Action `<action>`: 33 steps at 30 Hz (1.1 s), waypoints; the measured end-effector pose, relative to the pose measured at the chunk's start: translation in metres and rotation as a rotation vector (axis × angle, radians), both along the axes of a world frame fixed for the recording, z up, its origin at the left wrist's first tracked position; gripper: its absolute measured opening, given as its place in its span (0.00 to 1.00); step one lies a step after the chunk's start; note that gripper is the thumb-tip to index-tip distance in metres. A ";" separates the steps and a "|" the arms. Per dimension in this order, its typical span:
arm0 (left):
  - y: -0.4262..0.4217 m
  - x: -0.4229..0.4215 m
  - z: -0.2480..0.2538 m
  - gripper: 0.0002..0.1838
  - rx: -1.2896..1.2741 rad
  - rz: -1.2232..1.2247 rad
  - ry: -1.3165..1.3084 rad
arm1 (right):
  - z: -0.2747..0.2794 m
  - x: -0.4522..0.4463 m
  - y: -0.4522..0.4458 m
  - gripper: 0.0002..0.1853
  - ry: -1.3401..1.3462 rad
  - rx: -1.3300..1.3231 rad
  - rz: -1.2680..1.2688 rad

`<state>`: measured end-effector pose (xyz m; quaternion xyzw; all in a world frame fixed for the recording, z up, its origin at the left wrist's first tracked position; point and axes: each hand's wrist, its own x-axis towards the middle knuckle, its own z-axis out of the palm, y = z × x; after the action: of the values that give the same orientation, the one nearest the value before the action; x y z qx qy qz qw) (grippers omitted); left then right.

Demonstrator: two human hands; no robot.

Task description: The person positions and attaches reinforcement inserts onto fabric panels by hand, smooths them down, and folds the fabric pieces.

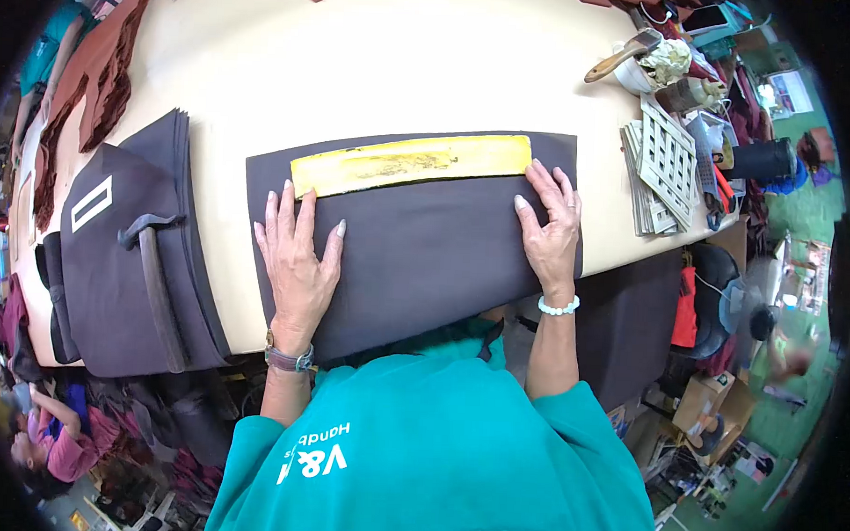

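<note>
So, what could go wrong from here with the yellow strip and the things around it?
The yellow strip could skew: the left hand and right hand are only at its ends.
The dark sheet might get nudged, since its near edge lies close to the teal shirt.
The hammer may be knocked off, as its handle reaches near the stack's front edge.

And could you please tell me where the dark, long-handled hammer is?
In the head view, the hammer lies on the left, on the stack of dark flat sheets, between the pale rectangular frame and the left hand.
</note>
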<state>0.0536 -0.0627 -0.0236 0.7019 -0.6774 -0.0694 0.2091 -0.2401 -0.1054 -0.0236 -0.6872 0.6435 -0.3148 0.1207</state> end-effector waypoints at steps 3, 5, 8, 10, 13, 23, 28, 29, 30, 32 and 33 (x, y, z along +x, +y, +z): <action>0.001 -0.002 -0.005 0.29 -0.014 0.009 -0.025 | -0.001 0.002 0.000 0.22 0.096 -0.024 -0.002; 0.001 -0.003 -0.006 0.29 -0.013 0.012 -0.043 | -0.001 0.003 0.000 0.23 0.112 -0.017 -0.004; 0.001 -0.003 -0.006 0.30 -0.002 0.007 -0.065 | 0.000 0.004 0.000 0.23 0.129 -0.014 -0.005; 0.000 -0.003 -0.007 0.30 0.002 0.000 -0.078 | 0.000 0.005 0.000 0.23 0.142 -0.013 -0.007; 0.001 -0.003 -0.006 0.30 -0.007 -0.001 -0.087 | 0.001 0.007 0.001 0.23 0.167 -0.009 -0.011; -0.002 -0.007 -0.002 0.32 0.047 0.027 -0.137 | -0.002 0.004 -0.001 0.25 0.190 0.009 0.027; -0.002 -0.008 -0.001 0.33 0.041 0.048 -0.146 | -0.002 0.006 -0.001 0.24 0.217 0.004 0.025; -0.002 -0.008 -0.001 0.33 0.032 0.047 -0.146 | -0.002 0.006 -0.002 0.24 0.221 0.004 0.026; -0.003 -0.007 0.000 0.33 0.039 0.050 -0.142 | -0.002 0.007 -0.002 0.24 0.225 0.004 0.026; -0.003 -0.006 0.001 0.34 0.053 0.047 -0.131 | -0.001 0.006 -0.001 0.24 0.234 0.002 0.027; -0.002 -0.005 0.000 0.34 0.041 0.042 -0.127 | -0.002 0.005 -0.001 0.24 0.238 0.000 0.029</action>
<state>0.0482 -0.0645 -0.0235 0.7230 -0.6729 -0.0342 0.1528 -0.2346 -0.1065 -0.0253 -0.7289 0.6434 -0.2290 0.0481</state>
